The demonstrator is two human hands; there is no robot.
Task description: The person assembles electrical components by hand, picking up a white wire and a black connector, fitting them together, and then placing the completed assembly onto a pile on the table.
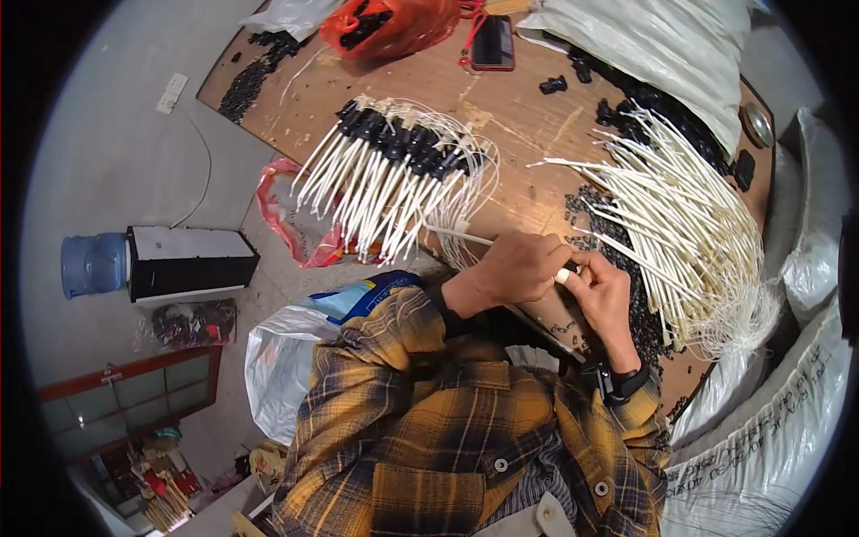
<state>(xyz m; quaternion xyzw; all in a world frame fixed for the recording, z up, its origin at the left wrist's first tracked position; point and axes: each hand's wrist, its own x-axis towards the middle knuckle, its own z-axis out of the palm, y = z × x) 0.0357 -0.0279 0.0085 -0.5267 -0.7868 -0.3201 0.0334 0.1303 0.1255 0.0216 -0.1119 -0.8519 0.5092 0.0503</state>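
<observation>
My left hand and my right hand meet over the table's near edge, fingers closed. A white sleeved wire runs out from the left side of my left fist, which grips it. Between my fingertips a small black part shows, mostly hidden; my right thumb and fingers pinch at it. A pale wrap sits around a fingertip there. Left of my hands lies a row of white sleeved wires with black sockets. On the right is a big heap of white sleeved wires without visible sockets.
Small black pieces lie scattered beside the heap. A red bag, a phone and a white sack occupy the table's far side. A metal dish sits at right. A pink-rimmed bag stands below the left edge.
</observation>
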